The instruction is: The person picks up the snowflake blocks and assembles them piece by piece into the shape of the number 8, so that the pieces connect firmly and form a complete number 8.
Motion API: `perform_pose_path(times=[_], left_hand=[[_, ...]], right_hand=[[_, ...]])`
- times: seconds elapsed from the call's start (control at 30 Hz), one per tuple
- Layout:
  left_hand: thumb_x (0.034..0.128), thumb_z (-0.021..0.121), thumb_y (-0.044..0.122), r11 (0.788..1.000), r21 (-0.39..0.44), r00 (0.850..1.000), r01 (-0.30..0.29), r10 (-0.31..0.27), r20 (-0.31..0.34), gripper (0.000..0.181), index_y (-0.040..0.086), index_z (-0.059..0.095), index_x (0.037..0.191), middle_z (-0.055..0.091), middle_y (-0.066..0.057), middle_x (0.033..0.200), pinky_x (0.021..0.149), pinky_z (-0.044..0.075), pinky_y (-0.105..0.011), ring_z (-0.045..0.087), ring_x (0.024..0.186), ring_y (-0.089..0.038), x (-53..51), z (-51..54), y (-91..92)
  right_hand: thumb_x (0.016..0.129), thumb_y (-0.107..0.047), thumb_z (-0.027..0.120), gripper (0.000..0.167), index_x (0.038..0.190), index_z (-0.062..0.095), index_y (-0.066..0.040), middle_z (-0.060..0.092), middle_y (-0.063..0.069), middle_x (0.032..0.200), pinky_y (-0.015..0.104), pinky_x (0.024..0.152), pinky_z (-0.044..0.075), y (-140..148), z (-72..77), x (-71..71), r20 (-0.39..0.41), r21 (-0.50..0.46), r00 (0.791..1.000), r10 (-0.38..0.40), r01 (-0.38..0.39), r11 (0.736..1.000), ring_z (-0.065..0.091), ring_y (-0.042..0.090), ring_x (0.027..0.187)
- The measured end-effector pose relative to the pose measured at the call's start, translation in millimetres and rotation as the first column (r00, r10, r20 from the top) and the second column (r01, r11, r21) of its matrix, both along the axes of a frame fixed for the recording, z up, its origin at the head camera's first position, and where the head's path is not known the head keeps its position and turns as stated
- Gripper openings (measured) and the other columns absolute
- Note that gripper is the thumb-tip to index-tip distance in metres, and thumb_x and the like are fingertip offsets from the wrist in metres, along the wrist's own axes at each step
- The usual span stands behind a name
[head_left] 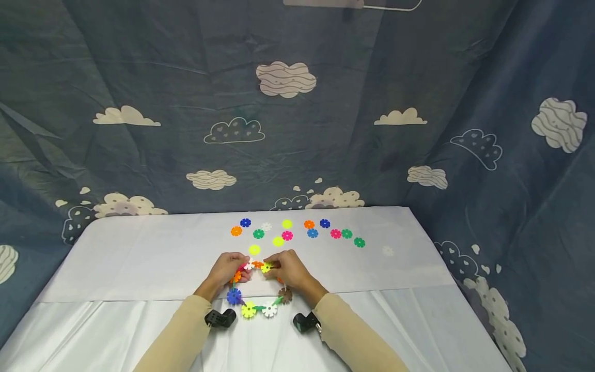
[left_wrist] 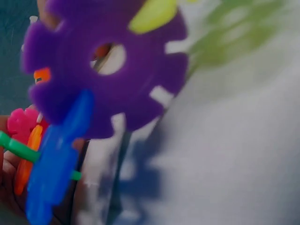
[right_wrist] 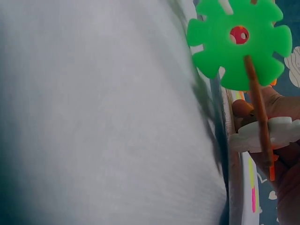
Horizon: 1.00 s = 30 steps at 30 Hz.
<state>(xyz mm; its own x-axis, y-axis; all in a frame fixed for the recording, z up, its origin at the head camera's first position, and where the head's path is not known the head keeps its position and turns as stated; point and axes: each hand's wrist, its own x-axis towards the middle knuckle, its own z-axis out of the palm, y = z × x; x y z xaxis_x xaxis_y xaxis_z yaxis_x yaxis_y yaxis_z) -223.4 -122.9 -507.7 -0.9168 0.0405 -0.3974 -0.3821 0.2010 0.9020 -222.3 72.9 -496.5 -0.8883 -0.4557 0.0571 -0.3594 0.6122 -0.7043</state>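
A ring of interlocking flower-shaped plastic discs (head_left: 248, 310) is held up between both hands over the white cloth. My left hand (head_left: 225, 271) pinches its far left part, by a white disc (head_left: 249, 265) and a pink one. At the far right of the ring, my right hand (head_left: 289, 269) pinches a yellow disc (head_left: 266, 267) near an orange disc (head_left: 257, 264). A purple disc (left_wrist: 140, 84) and a blue disc (left_wrist: 54, 164) hang close to the left wrist camera. The right wrist view shows a green disc (right_wrist: 239, 42), an edge-on brown disc (right_wrist: 259, 112) and a white disc (right_wrist: 265, 133).
Several loose discs lie beyond the hands, among them a yellow disc (head_left: 254, 250), a pink disc (head_left: 287, 235) and a green disc (head_left: 359, 242). A pale disc (head_left: 388, 251) lies farther right. The white-covered table (head_left: 395, 320) ends against a cloud-patterned curtain (head_left: 325, 155).
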Motion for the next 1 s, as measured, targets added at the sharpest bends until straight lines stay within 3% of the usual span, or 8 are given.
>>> perform_pose_path(times=[0.2,0.57,0.83,1.0], left_hand=[[0.0986,0.055,0.015,1.0,-0.01,1.0,0.0,0.0,-0.013,0.02,-0.004,0.061,0.097,0.066,-0.01,0.075,0.054,0.056,-0.023,0.064,0.056,-0.015,2.5,-2.2,5.5],[0.0994,0.054,0.017,0.999,-0.034,1.0,0.017,-0.017,-0.014,0.022,-0.004,0.061,0.1,0.066,-0.011,0.077,0.057,0.056,-0.024,0.064,0.059,-0.015,1.7,0.1,3.3],[0.0997,0.054,0.018,0.997,0.01,0.997,0.074,-0.074,-0.006,0.022,-0.003,0.06,0.096,0.066,-0.011,0.075,0.059,0.058,-0.026,0.066,0.06,-0.015,-0.8,-4.1,-1.8],[0.0998,0.053,0.019,0.984,-0.064,0.985,0.169,-0.17,-0.014,0.021,-0.001,0.061,0.1,0.063,-0.008,0.073,0.056,0.057,-0.025,0.06,0.055,-0.013,-8.1,5.5,-5.6]], right_hand=[[0.079,-0.011,0.079,0.033,0.109,0.071,0.0,0.072,0.01,0.103,0.02,0.074,0.053,3,0.5,1.4,0.021,0.025,1.0,0.006,-0.007,1.0,0.063,0.006,0.081],[0.077,-0.013,0.081,0.034,0.107,0.072,0.0,0.073,0.007,0.095,0.017,0.066,0.05,1,1.2,-1.0,-0.011,0.031,0.999,0.042,-0.041,0.999,0.057,0.002,0.071],[0.077,-0.017,0.082,0.034,0.107,0.073,-0.004,0.071,-0.001,0.091,0.02,0.068,0.051,6,-2.2,-6.7,0.153,-0.052,0.988,0.029,-0.022,0.998,0.057,0.008,0.073],[0.088,-0.018,0.071,0.02,0.103,0.075,-0.004,0.072,0.002,0.091,0.024,0.072,0.053,11,-4.8,-14.0,0.312,-0.205,0.949,0.036,0.031,0.978,0.059,0.011,0.075]])
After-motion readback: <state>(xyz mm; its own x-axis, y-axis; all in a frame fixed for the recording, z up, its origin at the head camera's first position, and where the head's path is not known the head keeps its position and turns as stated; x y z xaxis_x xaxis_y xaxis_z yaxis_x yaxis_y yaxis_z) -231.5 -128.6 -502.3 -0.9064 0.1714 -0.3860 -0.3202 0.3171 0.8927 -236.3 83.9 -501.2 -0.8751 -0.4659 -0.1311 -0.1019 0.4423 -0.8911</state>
